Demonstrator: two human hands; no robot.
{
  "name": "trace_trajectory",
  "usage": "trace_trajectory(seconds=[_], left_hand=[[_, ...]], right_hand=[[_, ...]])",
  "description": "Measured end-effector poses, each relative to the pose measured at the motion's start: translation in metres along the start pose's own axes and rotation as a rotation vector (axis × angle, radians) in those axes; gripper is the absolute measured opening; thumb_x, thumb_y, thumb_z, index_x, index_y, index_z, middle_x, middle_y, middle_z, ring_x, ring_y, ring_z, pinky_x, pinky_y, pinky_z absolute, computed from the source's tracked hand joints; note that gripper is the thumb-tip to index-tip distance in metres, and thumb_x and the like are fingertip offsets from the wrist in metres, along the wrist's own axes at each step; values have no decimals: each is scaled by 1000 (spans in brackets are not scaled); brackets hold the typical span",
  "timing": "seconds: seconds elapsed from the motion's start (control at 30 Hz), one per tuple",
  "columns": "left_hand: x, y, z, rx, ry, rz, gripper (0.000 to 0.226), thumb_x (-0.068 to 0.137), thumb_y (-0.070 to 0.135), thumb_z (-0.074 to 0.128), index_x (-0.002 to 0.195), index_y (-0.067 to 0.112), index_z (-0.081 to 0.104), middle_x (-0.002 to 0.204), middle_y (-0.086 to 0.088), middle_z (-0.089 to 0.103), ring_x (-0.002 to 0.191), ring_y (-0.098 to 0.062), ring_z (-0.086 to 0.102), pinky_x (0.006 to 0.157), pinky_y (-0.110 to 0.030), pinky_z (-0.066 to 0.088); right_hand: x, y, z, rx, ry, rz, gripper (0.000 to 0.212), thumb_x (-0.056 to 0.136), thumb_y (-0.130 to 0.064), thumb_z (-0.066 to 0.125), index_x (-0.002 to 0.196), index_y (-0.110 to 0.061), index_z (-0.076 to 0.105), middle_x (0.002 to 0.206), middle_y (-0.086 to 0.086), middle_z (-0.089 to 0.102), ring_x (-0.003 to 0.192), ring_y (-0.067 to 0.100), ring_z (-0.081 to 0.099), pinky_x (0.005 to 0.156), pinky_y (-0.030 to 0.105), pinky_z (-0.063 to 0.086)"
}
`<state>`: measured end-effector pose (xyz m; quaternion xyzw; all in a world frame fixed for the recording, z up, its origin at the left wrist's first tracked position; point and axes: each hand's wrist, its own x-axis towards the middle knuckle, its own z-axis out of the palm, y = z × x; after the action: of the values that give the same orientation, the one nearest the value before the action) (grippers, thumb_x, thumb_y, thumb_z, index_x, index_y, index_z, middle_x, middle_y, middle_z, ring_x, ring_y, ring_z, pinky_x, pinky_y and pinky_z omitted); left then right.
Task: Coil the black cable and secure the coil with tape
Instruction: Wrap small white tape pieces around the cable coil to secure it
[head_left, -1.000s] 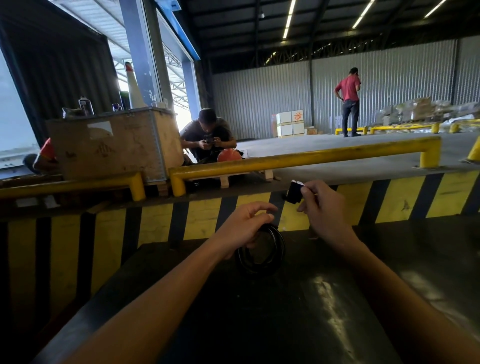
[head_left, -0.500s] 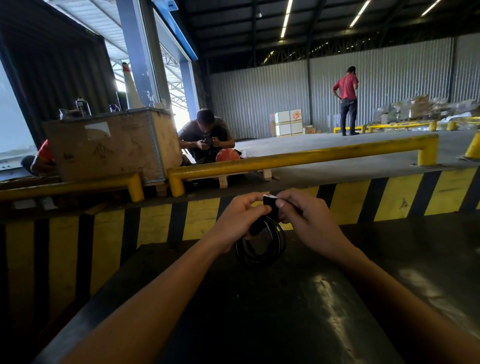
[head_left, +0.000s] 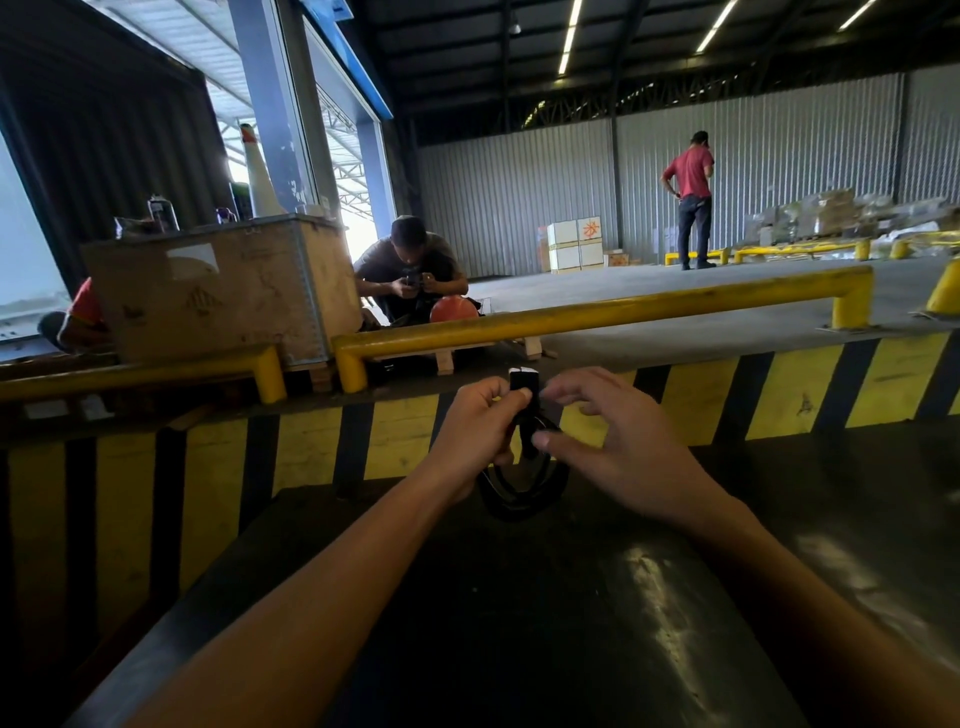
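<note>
L hand (head_left: 480, 423) pinches coiled black cable (head_left: 522, 491) + tape strip (head_left: 523, 387) above bench (head_left: 519, 623); R hand (head_left: 618, 447) just released tape, fingers spread beside coil. Wrapping prob. begun.

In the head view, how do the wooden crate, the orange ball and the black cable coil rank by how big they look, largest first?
1. wooden crate, clearly the largest.
2. black cable coil, held by the left hand.
3. orange ball.
The coil is much nearer the camera than the ball, and hands cover part of it, so their true sizes remain unsure.
</note>
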<state>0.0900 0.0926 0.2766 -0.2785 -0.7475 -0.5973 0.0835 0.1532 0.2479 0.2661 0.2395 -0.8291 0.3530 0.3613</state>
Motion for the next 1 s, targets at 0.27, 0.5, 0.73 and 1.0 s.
trace_trajectory(seconds=[0.27, 0.5, 0.73, 1.0], left_hand=[[-1, 2, 9, -50, -18, -135, 26, 94, 23, 51, 70, 17, 54, 43, 10, 42, 38, -4, 37, 37, -20, 33], [-9, -3, 16, 46, -35, 59, 29, 97, 28, 47, 70, 18, 52, 44, 10, 42, 37, -2, 37, 37, -18, 32], [-18, -8, 24, 184, 8, 347, 33, 101, 21, 36, 82, 17, 63, 53, 14, 57, 51, 5, 52, 50, -6, 35], [-20, -25, 26, 43, -59, -11, 47, 98, 45, 35, 79, 11, 62, 45, 4, 39, 36, -4, 37, 37, -19, 33]], right_hand=[[-2, 1, 10, -266, 8, -90, 23, 81, -18, 67, 103, -19, 63, 119, 2, 57, 109, 14, 51, 89, 23, 41], [1, 8, 7, 37, 107, 88, 15, 84, -20, 63, 97, -19, 69, 120, 0, 56, 110, 10, 50, 87, 23, 42], [-6, 15, 8, 292, 123, 115, 19, 83, -14, 63, 93, -29, 67, 95, -12, 66, 94, 2, 62, 80, 16, 51], [-18, 18, 25, 59, 249, 40, 34, 80, -16, 68, 112, -22, 59, 83, -19, 63, 80, -9, 59, 74, 4, 41]])
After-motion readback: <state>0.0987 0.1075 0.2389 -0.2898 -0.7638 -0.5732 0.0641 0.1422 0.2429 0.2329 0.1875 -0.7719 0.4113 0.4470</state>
